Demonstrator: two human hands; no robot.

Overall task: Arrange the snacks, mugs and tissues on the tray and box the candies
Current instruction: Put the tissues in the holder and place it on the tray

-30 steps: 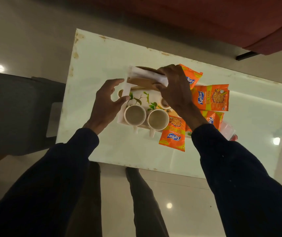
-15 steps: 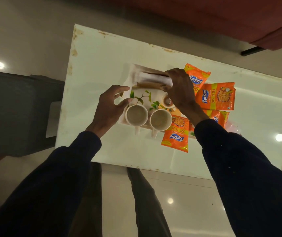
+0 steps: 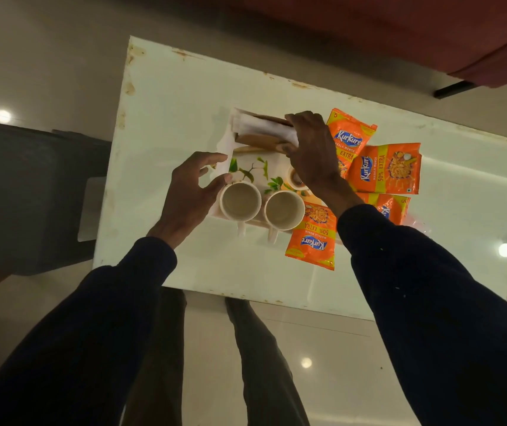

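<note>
Reading "Kurkure Masala Munch, 50% Extra": four orange snack packets (image 3: 384,169) right of tray (image 3: 247,170). Right hand (image 3: 310,149) grips white tissues (image 3: 264,129) at tray's far end. Left hand (image 3: 190,189) open beside two mugs (image 3: 240,201). White table (image 3: 184,87).

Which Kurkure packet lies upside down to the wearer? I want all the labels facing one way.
The packet nearest the wearer, beside the right-hand mug: its logo and "50% EXTRA" read inverted. The far packets' logos do not.

table (image 3: 166,96): white, glossy | on it: tray (image 3: 223,146), snack packets (image 3: 313,241)
</note>
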